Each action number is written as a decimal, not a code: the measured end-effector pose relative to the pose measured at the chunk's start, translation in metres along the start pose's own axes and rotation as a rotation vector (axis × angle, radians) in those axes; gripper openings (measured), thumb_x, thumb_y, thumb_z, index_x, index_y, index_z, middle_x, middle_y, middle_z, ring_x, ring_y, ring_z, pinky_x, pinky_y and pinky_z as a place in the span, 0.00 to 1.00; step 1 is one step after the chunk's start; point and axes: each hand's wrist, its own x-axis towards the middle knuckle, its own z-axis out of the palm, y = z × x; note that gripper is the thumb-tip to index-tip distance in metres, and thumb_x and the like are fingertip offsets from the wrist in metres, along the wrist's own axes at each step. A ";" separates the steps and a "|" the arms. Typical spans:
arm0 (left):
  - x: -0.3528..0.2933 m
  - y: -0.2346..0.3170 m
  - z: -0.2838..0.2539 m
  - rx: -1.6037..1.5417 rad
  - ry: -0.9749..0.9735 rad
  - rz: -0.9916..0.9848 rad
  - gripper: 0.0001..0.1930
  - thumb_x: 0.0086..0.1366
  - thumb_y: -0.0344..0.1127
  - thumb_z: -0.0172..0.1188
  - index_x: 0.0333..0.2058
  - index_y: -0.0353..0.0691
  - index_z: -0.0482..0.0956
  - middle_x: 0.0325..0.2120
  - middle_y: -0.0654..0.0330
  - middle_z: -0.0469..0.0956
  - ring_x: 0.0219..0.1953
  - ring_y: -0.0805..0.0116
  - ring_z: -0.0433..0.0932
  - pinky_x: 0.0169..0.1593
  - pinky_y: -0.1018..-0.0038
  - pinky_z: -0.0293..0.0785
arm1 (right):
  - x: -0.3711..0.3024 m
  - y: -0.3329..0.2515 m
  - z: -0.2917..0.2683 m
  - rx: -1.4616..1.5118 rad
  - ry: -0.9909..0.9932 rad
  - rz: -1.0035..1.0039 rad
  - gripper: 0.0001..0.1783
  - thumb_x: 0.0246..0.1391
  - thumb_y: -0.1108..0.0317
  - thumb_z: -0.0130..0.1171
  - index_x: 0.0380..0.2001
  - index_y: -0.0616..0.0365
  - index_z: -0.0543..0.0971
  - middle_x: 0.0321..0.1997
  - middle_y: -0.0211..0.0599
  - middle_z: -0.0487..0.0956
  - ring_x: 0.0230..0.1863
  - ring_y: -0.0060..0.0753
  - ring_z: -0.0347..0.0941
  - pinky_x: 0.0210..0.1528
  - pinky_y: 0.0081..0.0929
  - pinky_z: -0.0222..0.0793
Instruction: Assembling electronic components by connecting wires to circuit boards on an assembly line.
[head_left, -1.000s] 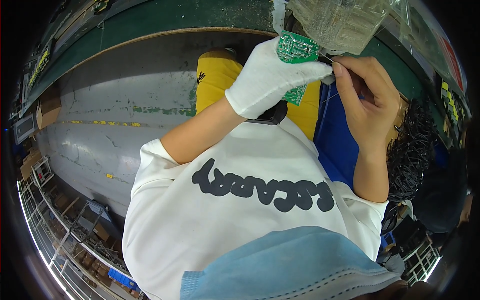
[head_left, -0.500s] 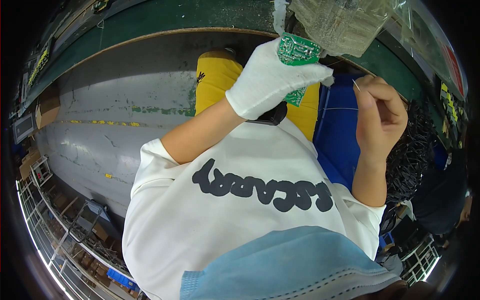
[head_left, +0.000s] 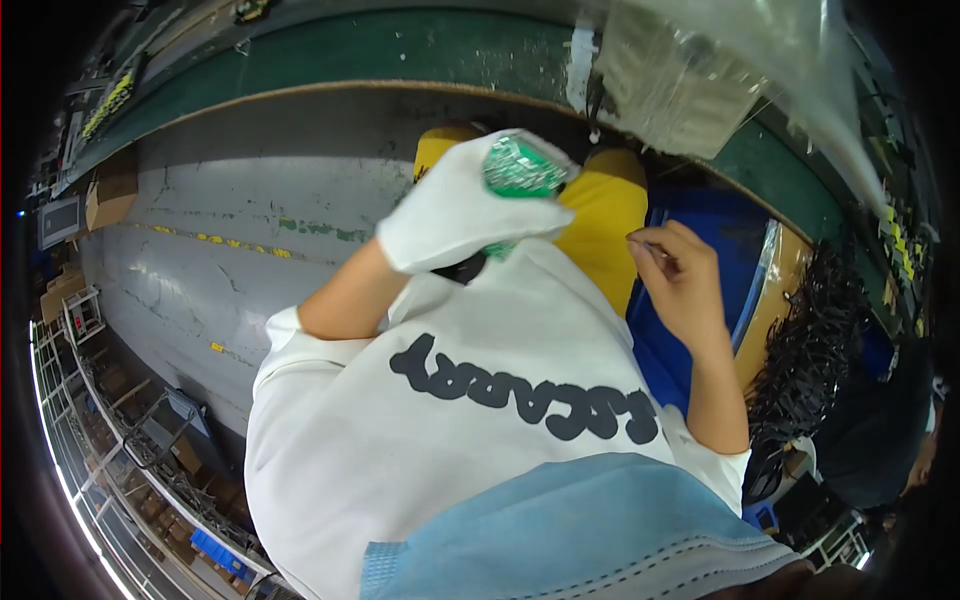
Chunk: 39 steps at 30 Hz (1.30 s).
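Note:
My left hand [head_left: 445, 210], in a white glove, is closed around a green circuit board [head_left: 525, 168], whose soldered face is blurred by motion. A second bit of green board [head_left: 498, 250] shows below the gloved palm. To the right, my bare right hand [head_left: 685, 285] is held apart from the board, its thumb and forefinger pinched together. What they hold, if anything, is too small to make out. Both hands are in front of my white shirt, above my yellow-clad legs [head_left: 605, 215].
A green workbench [head_left: 400, 60] with a wooden edge runs across the far side. Clear plastic wrapping [head_left: 680, 80] hangs over it. At the right are a blue bin [head_left: 655, 350], cardboard [head_left: 775, 290] and a heap of black cables [head_left: 800, 370]. Shelving [head_left: 130, 450] stands at the lower left.
The left hand has drawn the circuit board leftward and nearer, away from the bench edge. My right hand has also come left and nearer; the thin strand seen at its fingertips no longer shows.

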 end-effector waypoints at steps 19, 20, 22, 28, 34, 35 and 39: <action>0.163 0.293 -0.147 1.187 0.741 0.915 0.16 0.59 0.29 0.55 0.48 0.40 0.75 0.36 0.46 0.79 0.39 0.58 0.79 0.46 0.70 0.73 | 0.010 0.039 0.017 -0.293 0.168 -0.126 0.12 0.60 0.68 0.52 0.29 0.63 0.81 0.19 0.35 0.70 0.20 0.30 0.67 0.24 0.25 0.63; 0.198 0.291 -0.171 1.397 0.873 0.847 0.15 0.60 0.29 0.54 0.47 0.41 0.75 0.37 0.45 0.79 0.40 0.54 0.79 0.46 0.66 0.73 | 0.011 0.040 0.014 -0.296 0.175 -0.126 0.12 0.60 0.68 0.52 0.29 0.63 0.81 0.19 0.35 0.70 0.20 0.30 0.67 0.24 0.25 0.63; 0.245 0.264 -0.186 1.554 0.995 0.729 0.13 0.62 0.31 0.50 0.45 0.44 0.77 0.38 0.44 0.79 0.43 0.47 0.78 0.46 0.60 0.73 | 0.009 0.044 0.008 -0.051 0.126 0.038 0.18 0.62 0.64 0.48 0.22 0.66 0.75 0.17 0.43 0.71 0.20 0.42 0.68 0.26 0.32 0.64; 0.303 0.209 -0.207 1.584 0.860 0.385 0.15 0.64 0.34 0.47 0.46 0.43 0.77 0.44 0.45 0.77 0.48 0.45 0.76 0.50 0.60 0.72 | 0.010 0.046 0.003 0.288 -0.116 0.316 0.19 0.66 0.62 0.42 0.26 0.64 0.73 0.19 0.34 0.73 0.24 0.27 0.71 0.26 0.26 0.66; 0.308 0.188 -0.222 1.425 0.675 0.551 0.19 0.60 0.33 0.54 0.50 0.43 0.75 0.45 0.45 0.78 0.49 0.46 0.76 0.53 0.62 0.71 | 0.011 0.031 0.006 0.141 -0.111 0.224 0.13 0.63 0.66 0.50 0.32 0.65 0.79 0.22 0.29 0.76 0.24 0.19 0.69 0.27 0.22 0.64; 0.302 0.190 -0.223 1.343 0.645 0.543 0.20 0.59 0.34 0.56 0.51 0.42 0.74 0.46 0.45 0.77 0.50 0.46 0.75 0.54 0.63 0.71 | 0.011 0.032 0.009 0.131 -0.068 0.163 0.12 0.62 0.67 0.52 0.33 0.65 0.80 0.22 0.28 0.76 0.24 0.16 0.68 0.26 0.20 0.64; 0.210 0.202 -0.180 1.232 0.632 0.527 0.27 0.56 0.38 0.63 0.54 0.36 0.70 0.49 0.45 0.76 0.53 0.49 0.74 0.56 0.65 0.69 | 0.010 0.039 0.018 0.400 -0.086 0.250 0.09 0.59 0.70 0.57 0.32 0.66 0.80 0.17 0.22 0.72 0.21 0.08 0.61 0.23 0.16 0.56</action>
